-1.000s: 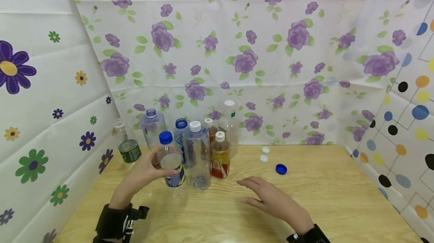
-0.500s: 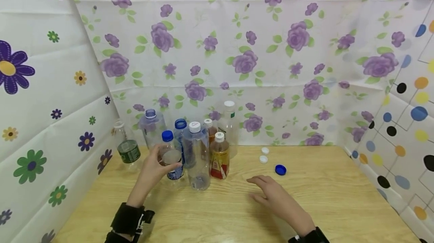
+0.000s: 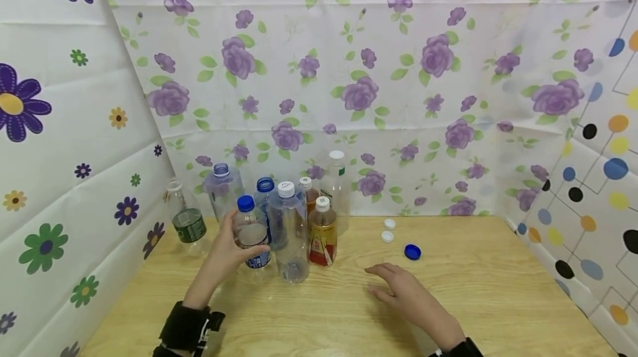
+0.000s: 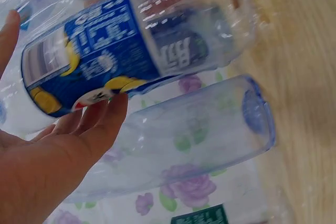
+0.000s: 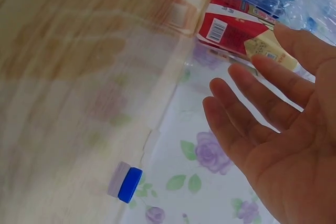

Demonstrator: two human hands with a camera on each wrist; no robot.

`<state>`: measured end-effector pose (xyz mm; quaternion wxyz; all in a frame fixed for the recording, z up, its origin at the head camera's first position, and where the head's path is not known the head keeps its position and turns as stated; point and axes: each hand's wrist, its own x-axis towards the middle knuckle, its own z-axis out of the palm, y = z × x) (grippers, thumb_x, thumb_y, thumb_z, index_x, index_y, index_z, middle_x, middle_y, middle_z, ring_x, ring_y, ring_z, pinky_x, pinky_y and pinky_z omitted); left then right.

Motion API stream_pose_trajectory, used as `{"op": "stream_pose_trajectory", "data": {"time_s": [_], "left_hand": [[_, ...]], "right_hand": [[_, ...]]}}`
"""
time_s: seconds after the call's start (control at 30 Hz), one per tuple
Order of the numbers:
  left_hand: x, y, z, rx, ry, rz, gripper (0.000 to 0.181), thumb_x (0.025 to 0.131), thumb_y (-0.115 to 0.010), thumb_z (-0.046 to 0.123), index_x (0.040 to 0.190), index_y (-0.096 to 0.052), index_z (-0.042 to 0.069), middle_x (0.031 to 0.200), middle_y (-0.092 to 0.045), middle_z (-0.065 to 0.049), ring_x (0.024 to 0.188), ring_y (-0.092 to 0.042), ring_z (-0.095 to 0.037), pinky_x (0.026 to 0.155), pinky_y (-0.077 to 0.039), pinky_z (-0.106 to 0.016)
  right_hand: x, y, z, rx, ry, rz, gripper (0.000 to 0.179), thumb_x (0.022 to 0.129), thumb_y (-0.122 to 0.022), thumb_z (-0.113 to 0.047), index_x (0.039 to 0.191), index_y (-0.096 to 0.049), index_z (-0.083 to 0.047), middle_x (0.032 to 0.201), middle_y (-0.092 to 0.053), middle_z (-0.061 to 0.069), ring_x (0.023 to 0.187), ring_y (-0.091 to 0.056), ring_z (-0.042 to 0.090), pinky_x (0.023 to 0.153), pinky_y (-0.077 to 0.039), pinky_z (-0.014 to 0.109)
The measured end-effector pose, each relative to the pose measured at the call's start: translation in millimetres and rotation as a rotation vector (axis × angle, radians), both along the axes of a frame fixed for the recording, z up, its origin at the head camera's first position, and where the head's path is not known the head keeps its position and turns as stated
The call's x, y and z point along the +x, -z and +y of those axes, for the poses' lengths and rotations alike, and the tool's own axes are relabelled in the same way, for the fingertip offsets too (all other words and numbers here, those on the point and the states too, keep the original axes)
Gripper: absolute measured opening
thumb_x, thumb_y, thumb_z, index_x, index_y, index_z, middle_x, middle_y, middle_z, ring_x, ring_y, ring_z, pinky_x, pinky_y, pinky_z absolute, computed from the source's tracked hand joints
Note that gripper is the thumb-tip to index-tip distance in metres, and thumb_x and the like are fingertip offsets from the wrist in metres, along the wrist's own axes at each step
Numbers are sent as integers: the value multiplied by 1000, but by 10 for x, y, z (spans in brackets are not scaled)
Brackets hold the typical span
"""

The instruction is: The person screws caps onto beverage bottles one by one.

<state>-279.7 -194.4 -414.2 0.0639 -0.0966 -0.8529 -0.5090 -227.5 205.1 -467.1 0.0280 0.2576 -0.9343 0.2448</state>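
Note:
In the head view, a clear bottle with a blue cap [image 3: 245, 203] and a blue label stands upright at the front left of a bottle group. My left hand [image 3: 226, 249] is spread around it. The left wrist view has its fingertips at the bottle's blue label [image 4: 100, 51] and the thumb apart from the bottle. Over the table at right, my right hand [image 3: 406, 296] hovers with relaxed fingers and holds nothing. Beyond it lie a blue cap [image 3: 412, 252] and two white caps, one nearer [image 3: 387, 237] and one farther [image 3: 390, 224].
Several bottles cluster at the back left: a tall clear one with a white cap [image 3: 291, 235], a yellow-and-red labelled one [image 3: 323, 238], an uncapped bluish one [image 3: 221, 191] and a green-labelled one [image 3: 189, 227]. Flowered cloth [image 3: 359, 91] encloses the wooden table [image 3: 473, 268].
The blue-capped bottle has moved back beside the others and now stands there. My left hand has spread slightly wider around it. My right hand has shifted a little to the right.

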Motion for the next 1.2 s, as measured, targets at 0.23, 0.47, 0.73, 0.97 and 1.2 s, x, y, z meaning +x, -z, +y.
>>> {"op": "stream_pose_trajectory", "data": {"time_s": [0.23,0.47,0.73,0.97,1.2], "left_hand": [[100,-190,-106,116,2,136,95,92,-79,19,161,-14,10,149,-42,-23,135,-46,-43,116,-41,-56],[185,-326,-328,219,-126,378,68,101,-62,10,157,-23,8,146,-46,-10,128,-49,-18,107,-43,-16],[23,-161,-640,229,-511,371,71,98,-66,17,153,-23,4,150,-39,-16,141,-36,-35,120,-34,-50],[-225,170,-815,234,-573,214,97,97,-69,23,162,2,10,164,-5,-24,152,-9,-44,124,-18,-64],[-367,402,-929,249,-493,59,112,98,-69,31,160,22,14,167,13,-23,155,4,-39,126,-11,-61]], "right_hand": [[-14,15,2,-1,-19,-11,36,101,-66,-23,133,-64,-6,130,-65,12,115,-66,31,91,-61,44],[-14,7,6,17,-21,6,35,100,-67,-18,132,-64,-4,127,-66,13,113,-66,32,91,-61,45],[-25,33,13,43,-24,14,33,100,-67,-17,130,-65,-3,124,-67,13,111,-67,32,90,-61,45],[-14,38,21,42,-53,36,30,101,-66,-17,128,-67,-3,123,-68,12,111,-67,32,90,-61,46],[-33,48,0,46,-88,29,29,101,-66,-17,126,-67,-3,122,-68,13,109,-68,33,89,-62,46]]}}
